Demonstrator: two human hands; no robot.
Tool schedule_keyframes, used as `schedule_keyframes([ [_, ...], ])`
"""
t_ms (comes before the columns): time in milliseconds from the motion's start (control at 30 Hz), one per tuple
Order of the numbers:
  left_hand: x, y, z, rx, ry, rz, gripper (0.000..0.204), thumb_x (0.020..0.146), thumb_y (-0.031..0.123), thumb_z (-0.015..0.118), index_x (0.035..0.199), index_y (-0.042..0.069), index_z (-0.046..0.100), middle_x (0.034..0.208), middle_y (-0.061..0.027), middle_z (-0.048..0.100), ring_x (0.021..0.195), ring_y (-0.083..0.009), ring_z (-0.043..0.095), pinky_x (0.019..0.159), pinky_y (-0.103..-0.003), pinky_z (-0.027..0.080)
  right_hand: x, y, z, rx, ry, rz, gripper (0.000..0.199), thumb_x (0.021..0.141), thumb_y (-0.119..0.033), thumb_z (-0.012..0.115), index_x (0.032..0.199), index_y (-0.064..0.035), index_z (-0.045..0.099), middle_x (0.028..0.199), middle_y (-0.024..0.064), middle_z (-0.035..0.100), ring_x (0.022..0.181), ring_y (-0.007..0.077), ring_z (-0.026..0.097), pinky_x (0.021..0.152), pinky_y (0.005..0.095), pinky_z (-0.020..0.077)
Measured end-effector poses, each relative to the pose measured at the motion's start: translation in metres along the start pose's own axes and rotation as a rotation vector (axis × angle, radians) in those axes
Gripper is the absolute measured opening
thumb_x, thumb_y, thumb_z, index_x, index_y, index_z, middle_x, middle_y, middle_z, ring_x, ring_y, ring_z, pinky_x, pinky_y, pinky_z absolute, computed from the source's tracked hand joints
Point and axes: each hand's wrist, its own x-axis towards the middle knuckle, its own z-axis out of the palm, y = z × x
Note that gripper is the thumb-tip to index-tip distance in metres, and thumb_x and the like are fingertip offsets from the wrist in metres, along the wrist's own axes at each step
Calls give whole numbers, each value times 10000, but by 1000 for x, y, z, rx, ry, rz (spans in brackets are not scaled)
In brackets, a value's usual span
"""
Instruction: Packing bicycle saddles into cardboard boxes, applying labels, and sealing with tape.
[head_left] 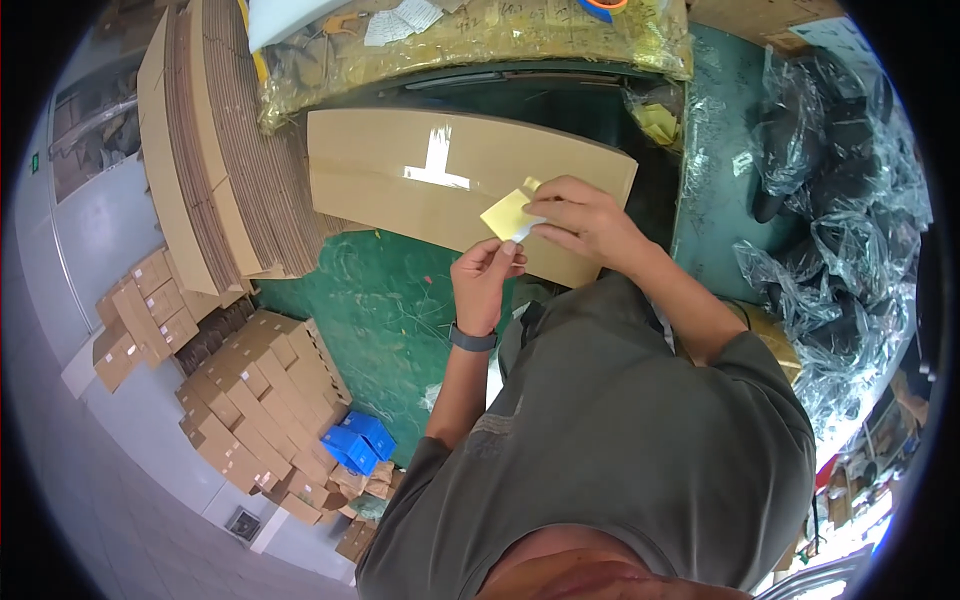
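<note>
Yellow paper [504, 214] in hands [485, 278] [592, 226] — corner leftward, long axis unclear.

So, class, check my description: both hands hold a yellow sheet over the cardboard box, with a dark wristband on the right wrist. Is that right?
Not quite: the dark wristband is on the left wrist, not the right, as the head view shows. The rest stands: the left hand and right hand hold the yellow sheet over the cardboard box.
</note>
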Motion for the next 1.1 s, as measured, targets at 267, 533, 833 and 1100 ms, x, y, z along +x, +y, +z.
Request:
schedule_keyframes([
  [267,-23,43,21,473,-300,409,101,953,19,763,1020,-55,748,896,-98,769,799,-139,741,717,-256,587,-21,-37,-19,276,-123,146,195,887,12,775,1082,15,766,1062,121,734,941,277,724,824,362,580],
  [533,-45,75,41,566,-381,561,87,933,21,778,994,-36,755,861,-99,761,746,-142,729,657,-270,561,-34,-69,-45,305,-86,132,201,897,-13,739,1095,16,765,1053,156,754,948,314,739,846,382,590],
  [833,-45,88,49,900,-551,895,121,873,84,828,933,19,745,795,-110,737,668,-254,712,590,-331,545,-54,-82,-56,367,-32,169,169,875,-24,776,1040,14,790,1004,140,763,908,281,750,810,364,592],
  [1100,-41,100,65,1046,-744,1147,155,837,128,847,896,62,721,811,-68,748,680,-245,726,585,-343,571,-65,-85,-61,507,-36,316,129,901,-55,787,1012,11,795,937,130,768,857,224,744,753,325,576],
])
